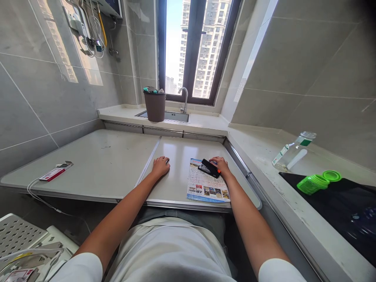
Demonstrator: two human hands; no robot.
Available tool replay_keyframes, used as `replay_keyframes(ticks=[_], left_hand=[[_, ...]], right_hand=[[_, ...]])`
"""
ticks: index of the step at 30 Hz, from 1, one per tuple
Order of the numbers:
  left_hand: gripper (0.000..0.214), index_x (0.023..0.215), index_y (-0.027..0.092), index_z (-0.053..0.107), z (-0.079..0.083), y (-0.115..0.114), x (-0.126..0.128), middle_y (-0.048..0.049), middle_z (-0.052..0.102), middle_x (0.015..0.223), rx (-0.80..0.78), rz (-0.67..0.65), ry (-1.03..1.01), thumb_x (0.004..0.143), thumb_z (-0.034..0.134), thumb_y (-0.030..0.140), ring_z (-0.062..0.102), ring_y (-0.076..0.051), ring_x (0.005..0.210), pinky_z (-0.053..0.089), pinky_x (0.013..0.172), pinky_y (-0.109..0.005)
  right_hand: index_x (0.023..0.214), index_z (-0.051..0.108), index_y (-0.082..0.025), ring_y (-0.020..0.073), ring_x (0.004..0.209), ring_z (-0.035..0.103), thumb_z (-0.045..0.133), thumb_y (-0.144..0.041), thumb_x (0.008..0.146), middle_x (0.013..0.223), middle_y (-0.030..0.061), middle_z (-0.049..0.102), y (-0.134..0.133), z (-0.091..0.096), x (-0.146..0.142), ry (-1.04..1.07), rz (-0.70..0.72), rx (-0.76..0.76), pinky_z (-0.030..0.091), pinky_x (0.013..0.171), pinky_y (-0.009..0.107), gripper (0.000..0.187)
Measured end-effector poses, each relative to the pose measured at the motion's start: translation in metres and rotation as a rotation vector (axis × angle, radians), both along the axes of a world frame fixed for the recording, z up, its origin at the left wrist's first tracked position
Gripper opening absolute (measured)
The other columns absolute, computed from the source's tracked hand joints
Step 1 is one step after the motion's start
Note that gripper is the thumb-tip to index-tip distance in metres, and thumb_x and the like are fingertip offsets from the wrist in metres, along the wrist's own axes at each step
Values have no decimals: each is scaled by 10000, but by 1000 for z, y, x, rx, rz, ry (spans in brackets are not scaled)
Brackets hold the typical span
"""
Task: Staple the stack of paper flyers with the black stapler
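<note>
My right hand (222, 166) rests on the far right corner of a printed leaflet (206, 185) that lies on the white table (123, 168). Its fingers curl around a small black device with an orange spot (209, 168), which lies on the leaflet. My left hand (161, 165) sits on the bare table surface left of the leaflet, fingers curled loosely under, holding nothing that I can see.
A red and white device with a cable (55, 171) lies at the table's left edge. A brown bin (154, 104) stands by the sink (176, 116) under the window. On the right counter are a clear bottle (292, 153) and a green container (317, 182).
</note>
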State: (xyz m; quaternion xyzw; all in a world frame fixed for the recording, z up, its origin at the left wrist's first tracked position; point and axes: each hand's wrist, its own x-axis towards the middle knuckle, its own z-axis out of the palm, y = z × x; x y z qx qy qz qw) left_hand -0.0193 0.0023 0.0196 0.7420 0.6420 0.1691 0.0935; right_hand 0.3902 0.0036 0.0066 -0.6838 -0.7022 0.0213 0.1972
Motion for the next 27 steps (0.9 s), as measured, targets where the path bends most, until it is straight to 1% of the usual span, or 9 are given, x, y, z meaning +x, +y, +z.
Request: replay_keyframes(ticks=[5, 10, 15, 18, 21, 24, 27], left_hand=[[478, 1475, 208, 719, -1, 0, 0, -161, 573, 1684, 17, 1, -3, 1033, 543, 255, 490, -330, 1599, 307, 1350, -499], [476, 1464, 210, 726, -2, 0, 0, -162, 577, 1679, 27, -1, -16, 1024, 548, 246, 508, -344, 1579, 323, 1338, -505], [451, 1428, 222, 749, -6, 0, 1, -163, 598, 1657, 42, 7, -54, 1012, 575, 242, 517, -358, 1566, 326, 1338, -523], [440, 1394, 216, 770, -7, 4, -3, -147, 642, 1610, 51, 7, -88, 998, 578, 218, 556, -330, 1527, 363, 1323, -481], [455, 1383, 204, 773, -3, 14, -14, -136, 700, 1524, 59, 44, -118, 993, 539, 177, 614, -291, 1457, 443, 1261, -409], [442, 1332, 201, 787, 5, 24, -34, -147, 738, 1437, 48, 111, -121, 981, 523, 149, 662, -299, 1380, 505, 1183, -403], [425, 1269, 211, 800, 13, 27, -62, -146, 758, 1373, 32, 157, -108, 946, 546, 106, 694, -302, 1311, 525, 1131, -394]], right_hand=[[1255, 856, -341, 319, 1376, 599, 656, -341, 1071, 1449, 54, 751, -1, 3, -2, -1, -1, -13, 482, 980, 396, 272], [1282, 847, -337, 327, 1361, 581, 603, -321, 1093, 1434, 90, 733, -2, 5, -10, -19, 21, -23, 465, 995, 416, 310], [1381, 796, -353, 315, 1361, 545, 502, -186, 1086, 1457, 110, 693, 3, 2, -31, -66, 94, -32, 435, 1018, 425, 449], [1439, 749, -356, 312, 1374, 509, 491, -144, 1060, 1490, 114, 663, 11, 0, -49, -102, 161, -47, 413, 1031, 433, 506], [1473, 714, -365, 308, 1379, 492, 512, -129, 1031, 1527, 104, 636, 21, 1, -70, -133, 230, -70, 400, 1048, 425, 540], [1523, 676, -349, 320, 1406, 482, 552, -120, 996, 1565, 111, 605, 30, 3, -95, -155, 284, -88, 404, 1061, 419, 587], [1568, 640, -345, 336, 1425, 467, 595, -126, 982, 1602, 123, 571, 40, 6, -125, -172, 338, -104, 410, 1074, 419, 628]])
